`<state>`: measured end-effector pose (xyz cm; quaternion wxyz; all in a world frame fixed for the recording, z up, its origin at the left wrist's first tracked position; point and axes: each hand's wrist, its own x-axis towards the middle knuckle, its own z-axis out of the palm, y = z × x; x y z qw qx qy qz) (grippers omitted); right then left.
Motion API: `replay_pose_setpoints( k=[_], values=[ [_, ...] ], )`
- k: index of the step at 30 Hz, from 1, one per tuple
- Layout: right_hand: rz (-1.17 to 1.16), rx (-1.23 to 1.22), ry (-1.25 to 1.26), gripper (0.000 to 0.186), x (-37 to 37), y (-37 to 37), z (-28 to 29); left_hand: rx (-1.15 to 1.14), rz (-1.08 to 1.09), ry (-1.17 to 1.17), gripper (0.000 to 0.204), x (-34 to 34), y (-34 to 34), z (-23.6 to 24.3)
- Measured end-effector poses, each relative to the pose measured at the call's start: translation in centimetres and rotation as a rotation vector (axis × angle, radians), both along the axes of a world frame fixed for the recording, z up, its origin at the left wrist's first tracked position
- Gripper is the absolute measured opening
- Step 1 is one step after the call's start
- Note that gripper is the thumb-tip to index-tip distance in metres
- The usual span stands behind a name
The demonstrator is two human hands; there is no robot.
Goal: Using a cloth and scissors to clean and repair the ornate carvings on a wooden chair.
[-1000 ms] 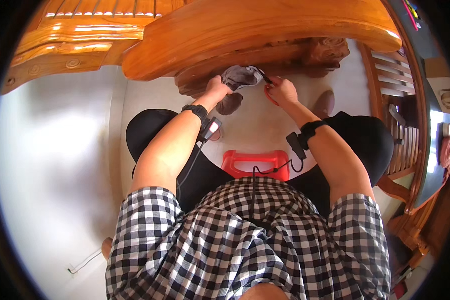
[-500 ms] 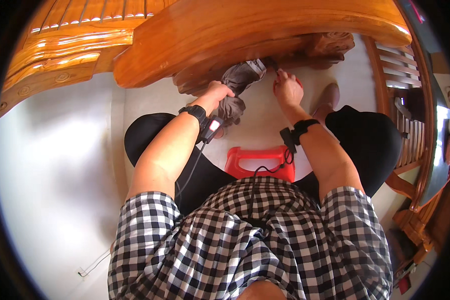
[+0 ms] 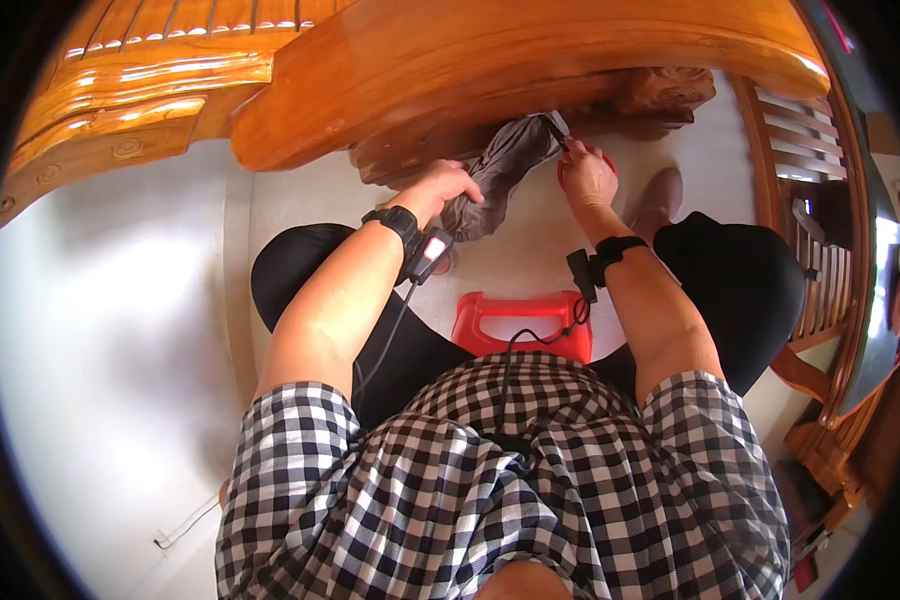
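A grey cloth [image 3: 505, 170] hangs stretched between my two hands, just below the rim of a big varnished wooden table [image 3: 490, 70]. My left hand [image 3: 442, 185] grips its lower end, and my right hand [image 3: 585, 172] pinches its upper end up against the carved table base [image 3: 660, 95]. Both wrists wear black bands with small devices and cables. I am sitting on a low red plastic stool [image 3: 522, 322], knees spread in black trousers.
Carved wooden furniture [image 3: 120, 110] stands at the upper left. A wooden chair [image 3: 820, 250] is on the right beside a dark glass surface. My foot in a brown shoe [image 3: 658, 195] rests on the pale tiled floor [image 3: 100, 350]. A thin cable [image 3: 185, 525] lies at the lower left.
Both hands have risen toward the table's underside. The cloth, bunched between them before, is now drawn out lengthwise, the right hand lifting its upper end to the carved base.
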<state>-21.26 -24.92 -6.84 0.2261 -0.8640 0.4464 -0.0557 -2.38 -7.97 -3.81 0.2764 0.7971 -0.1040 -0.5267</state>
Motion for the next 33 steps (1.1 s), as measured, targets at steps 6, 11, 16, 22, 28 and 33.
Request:
replay_pose_setpoints(
  k=[6, 11, 16, 22, 28, 33],
  values=[
    [-0.026, 0.026, 0.043, 0.039, 2.0, 1.9, -0.1, 0.037, -0.188, 0.086, 0.059, -0.5, -0.3, 2.0],
    [0.139, -0.136, 0.056, 0.043, 1.9, 2.4, -1.5, 0.067, -0.039, -0.023, 0.077, -2.9, -1.0, 4.7],
    [0.012, -0.199, 0.003, 0.035, -1.2, -2.0, -1.3, 0.019, 0.093, -0.028, 0.071, -2.5, -1.1, 3.1],
    [-0.164, -0.021, 0.083, 0.036, -0.6, -1.9, -0.3, -0.112, -0.080, 0.153, 0.019, -1.9, -1.8, 2.7],
    [0.121, -0.041, 0.034, 0.045, 3.4, 3.6, -0.8, -0.098, -0.051, -0.004, 0.020, -3.5, 1.1, 1.7],
    [0.168, 0.010, 0.119, 0.052, 4.2, 4.3, -0.1, -0.083, 0.062, 0.051, 0.023, -2.8, 2.1, 2.2]
  ],
)
